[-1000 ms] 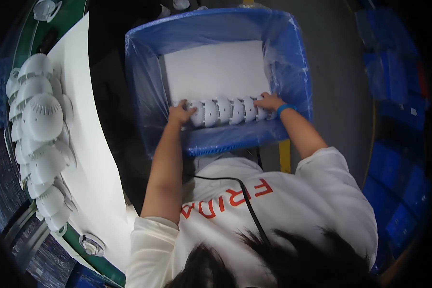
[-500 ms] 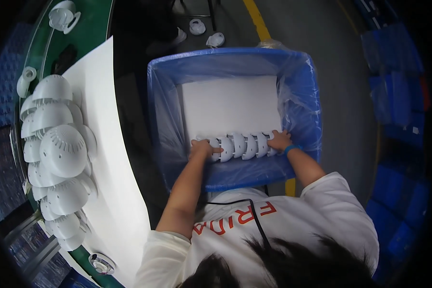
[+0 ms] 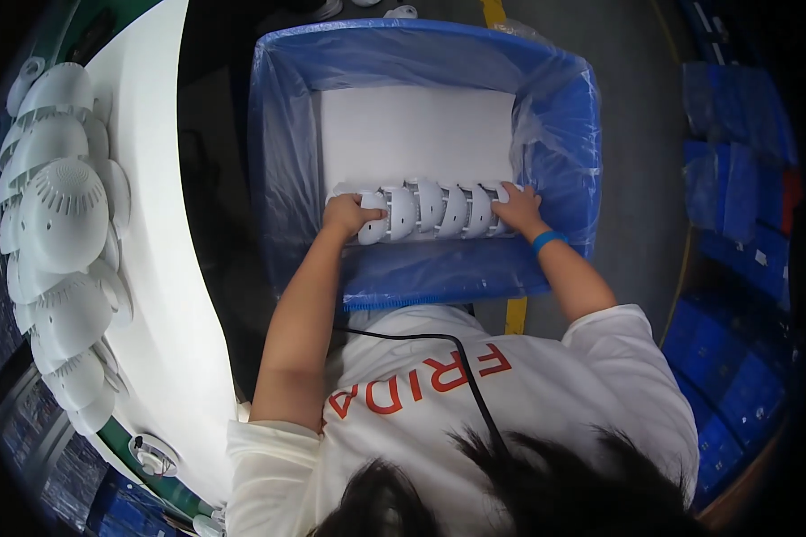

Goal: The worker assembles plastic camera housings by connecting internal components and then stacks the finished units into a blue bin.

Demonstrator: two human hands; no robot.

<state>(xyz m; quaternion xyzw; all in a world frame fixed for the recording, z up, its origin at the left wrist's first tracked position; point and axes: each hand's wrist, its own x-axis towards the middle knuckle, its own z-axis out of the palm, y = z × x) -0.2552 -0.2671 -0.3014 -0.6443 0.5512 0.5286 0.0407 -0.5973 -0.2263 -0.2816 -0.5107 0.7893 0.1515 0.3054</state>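
Observation:
A row of several white round plastic covers point(image 3: 430, 210) stands on edge inside a blue bin point(image 3: 421, 277) lined with clear plastic film. My left hand point(image 3: 349, 215) presses the left end of the row, fingers wrapped on the end cover. My right hand point(image 3: 517, 210), with a blue wristband, presses the right end. Both hands squeeze the row between them, low against the bin's near wall. A white sheet point(image 3: 416, 134) lies on the bin floor behind the row.
At the left, a curved white surface point(image 3: 166, 268) carries several more white domed covers point(image 3: 63, 215) with vent slots. Stacked blue crates point(image 3: 734, 206) stand at the right. A black cable point(image 3: 439, 358) runs down my white shirt. Grey floor with a yellow line lies beyond the bin.
The view has shifted so the bin sits higher and larger in the picture. Both hands stay clamped on the row of covers, which stays near the bin's near wall.

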